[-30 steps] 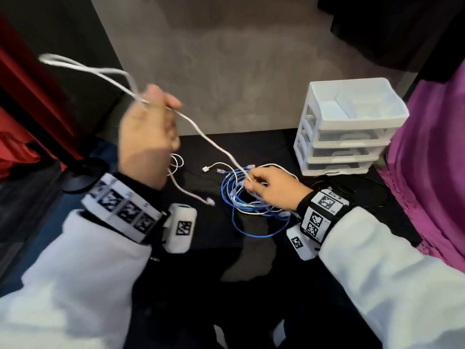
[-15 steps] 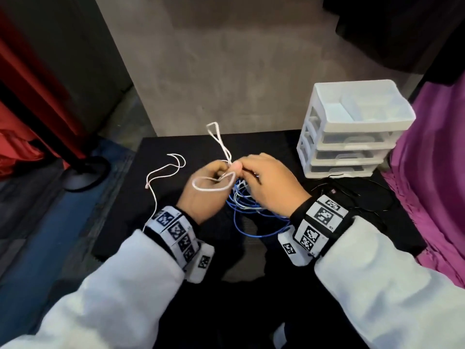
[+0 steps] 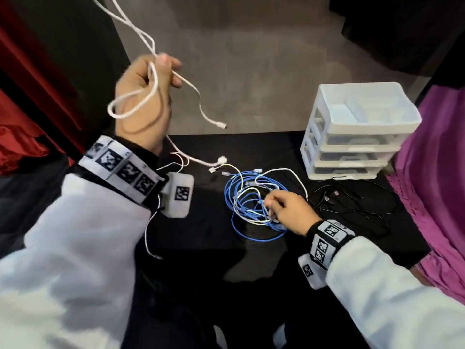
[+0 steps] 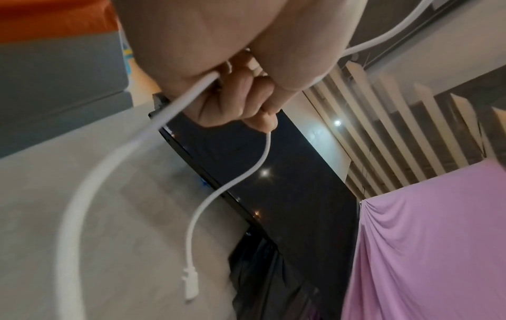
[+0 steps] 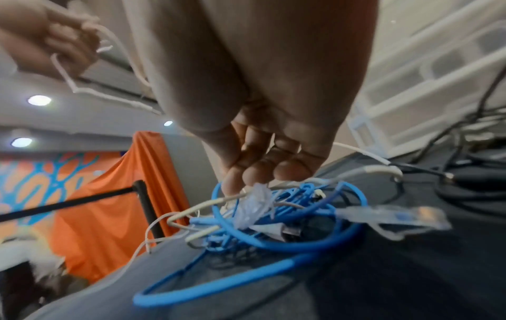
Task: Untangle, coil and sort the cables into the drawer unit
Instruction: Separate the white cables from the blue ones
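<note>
Here the left hand point(image 3: 143, 102) is raised at the near left, fingers curled round a looped white cable point(image 3: 133, 102) whose plug end dangles. The right hand point(image 3: 289, 210) pinches into the blue-and-white cable tangle point(image 3: 251, 205) on the black table point(image 3: 201, 222). The white drawer unit point(image 3: 357, 132) stands at the far right, black cables point(image 3: 352, 202) just in front of it.

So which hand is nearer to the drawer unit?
The right. The right hand rests on the blue cable tangle, beside the drawer unit; the left hand is raised further away, gripping a white cable.
</note>
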Demonstrator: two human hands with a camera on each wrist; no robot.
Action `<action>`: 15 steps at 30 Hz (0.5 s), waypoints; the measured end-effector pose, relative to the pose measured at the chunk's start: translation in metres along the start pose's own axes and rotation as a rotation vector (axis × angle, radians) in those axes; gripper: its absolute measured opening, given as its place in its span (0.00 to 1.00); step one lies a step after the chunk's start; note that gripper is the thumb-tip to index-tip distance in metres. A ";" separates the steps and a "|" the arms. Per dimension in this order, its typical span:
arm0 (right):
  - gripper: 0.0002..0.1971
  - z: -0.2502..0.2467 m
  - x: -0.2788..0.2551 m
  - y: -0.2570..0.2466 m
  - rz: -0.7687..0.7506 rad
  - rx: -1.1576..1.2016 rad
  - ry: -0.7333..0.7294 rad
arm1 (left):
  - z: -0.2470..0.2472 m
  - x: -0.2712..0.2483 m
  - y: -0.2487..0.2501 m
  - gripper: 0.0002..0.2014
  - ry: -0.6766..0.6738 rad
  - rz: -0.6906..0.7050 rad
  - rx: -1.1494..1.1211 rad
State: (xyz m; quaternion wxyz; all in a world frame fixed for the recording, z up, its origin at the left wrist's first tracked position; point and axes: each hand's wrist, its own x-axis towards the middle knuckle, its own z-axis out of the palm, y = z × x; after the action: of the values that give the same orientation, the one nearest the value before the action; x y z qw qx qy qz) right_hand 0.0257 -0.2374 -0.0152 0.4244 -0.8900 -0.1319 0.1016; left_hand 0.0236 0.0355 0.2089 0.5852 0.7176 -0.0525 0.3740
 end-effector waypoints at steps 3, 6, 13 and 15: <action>0.09 -0.004 -0.001 -0.003 -0.031 0.059 0.056 | -0.019 0.005 -0.008 0.12 -0.051 -0.072 -0.011; 0.08 -0.008 0.002 -0.010 -0.067 0.024 0.046 | -0.031 0.002 -0.027 0.12 -0.083 -0.127 0.091; 0.07 -0.007 0.003 -0.013 -0.061 -0.006 0.004 | -0.058 0.003 -0.095 0.10 -0.299 -0.431 0.354; 0.07 -0.004 0.003 -0.014 -0.047 -0.015 0.002 | -0.062 -0.002 -0.128 0.12 -0.490 -0.537 0.592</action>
State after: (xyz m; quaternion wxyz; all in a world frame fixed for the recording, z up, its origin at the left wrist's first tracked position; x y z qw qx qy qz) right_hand 0.0276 -0.2307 -0.0025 0.4203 -0.8899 -0.1531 0.0895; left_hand 0.0586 0.1292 0.1072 0.4018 0.9090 0.1071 0.0277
